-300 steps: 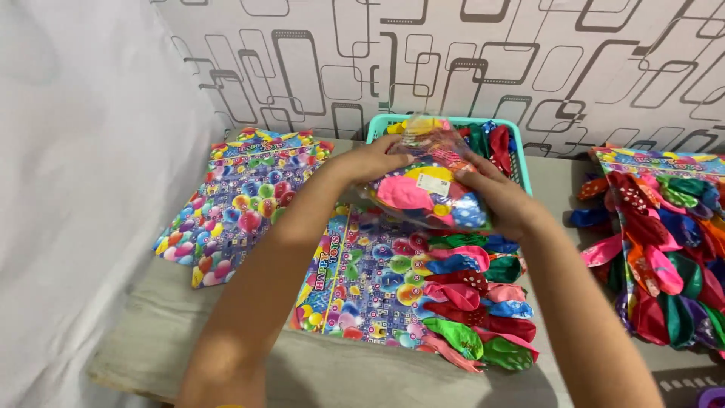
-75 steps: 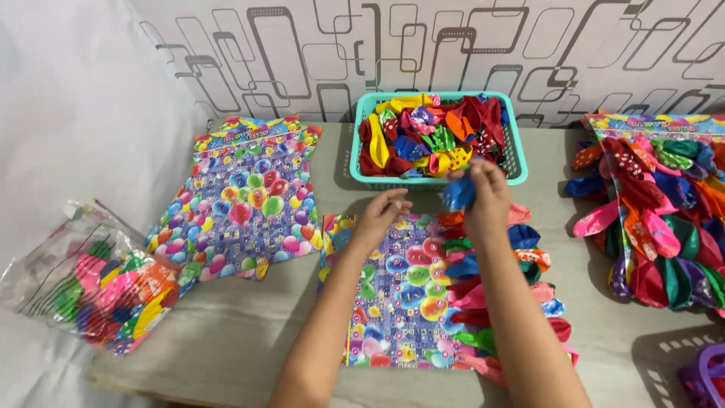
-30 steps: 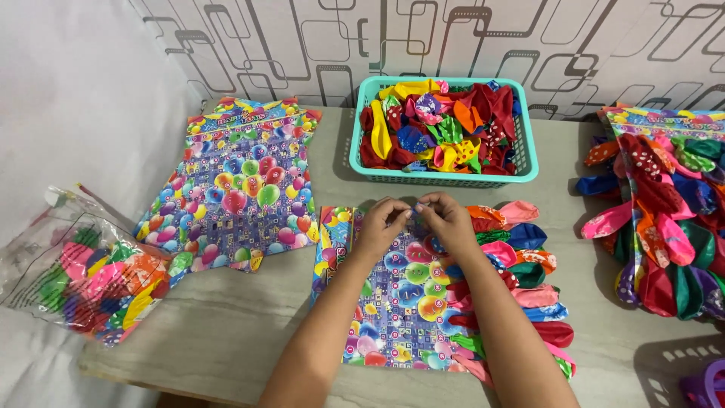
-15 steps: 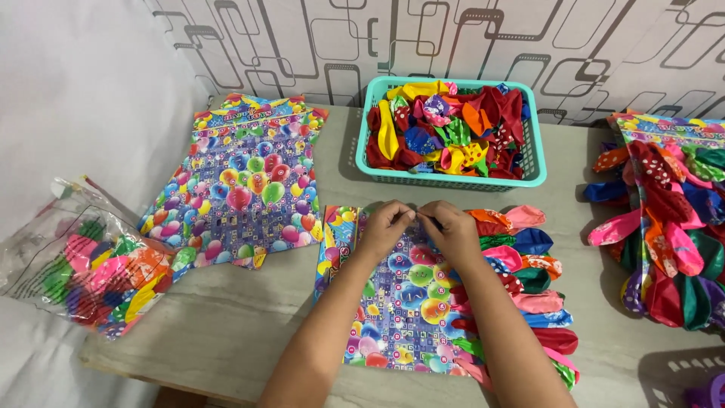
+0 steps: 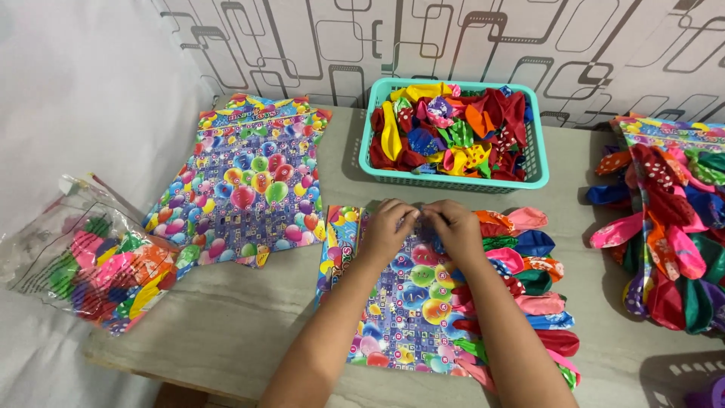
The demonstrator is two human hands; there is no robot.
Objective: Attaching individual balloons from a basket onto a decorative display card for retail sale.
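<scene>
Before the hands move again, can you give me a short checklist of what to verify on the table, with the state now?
1. Both hands at the card's top edge: left hand, right hand on the card: ok.
2. Card lies flat: ok.
3. Balloons lined along its right side: ok.
4. What the fingers pinch: cannot tell.
5. Basket holds loose balloons: ok.
6. Bag fully on the table: not ok, overhangs.

A bare strip of surface (image 5: 249,332) runs between the bag of balloons (image 5: 91,264) at the left edge and the balloon card (image 5: 411,302). The teal basket (image 5: 453,177) blocks the back; another loaded card (image 5: 672,234) crowds the right.
</scene>
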